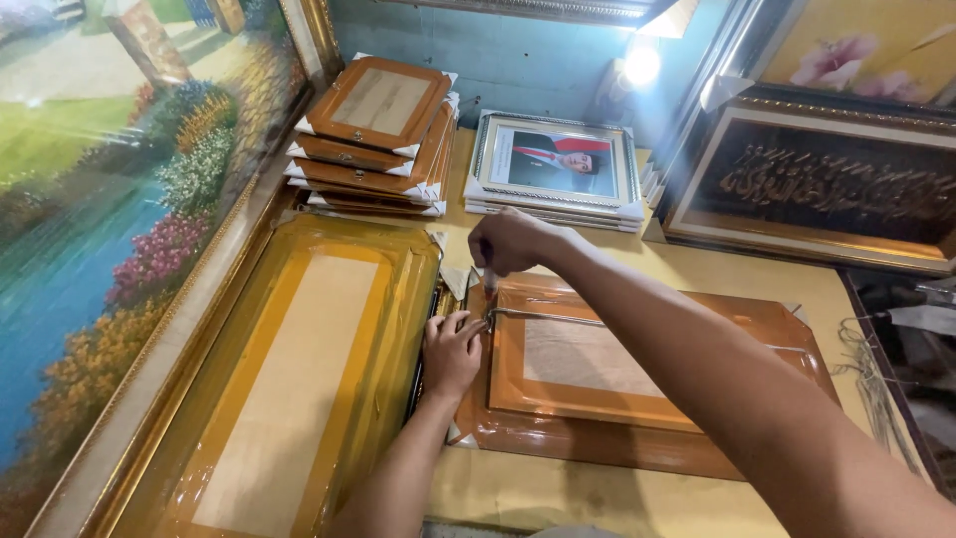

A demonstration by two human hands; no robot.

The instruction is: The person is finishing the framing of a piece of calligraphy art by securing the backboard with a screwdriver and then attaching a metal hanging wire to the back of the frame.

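Hands meet at the left edge of a brown-backed picture frame (637,384) that lies face down on the yellow table (697,274). Nearest the camera, the left hand (450,351) presses on the frame's edge, fingers curled over a small metal fitting where a hanging wire (548,317) begins. Just above it, the right hand (510,242) is clenched around a slim tool (490,284), probably a screwdriver, held upright with its tip on that fitting. The wire already runs across the back toward the right side, so this left end looks like the part being fastened; whether the right end is fixed I cannot tell. Beside it lies a larger wrapped frame (299,379); farther back stand a stack of frames (373,134) and a framed portrait (555,164).
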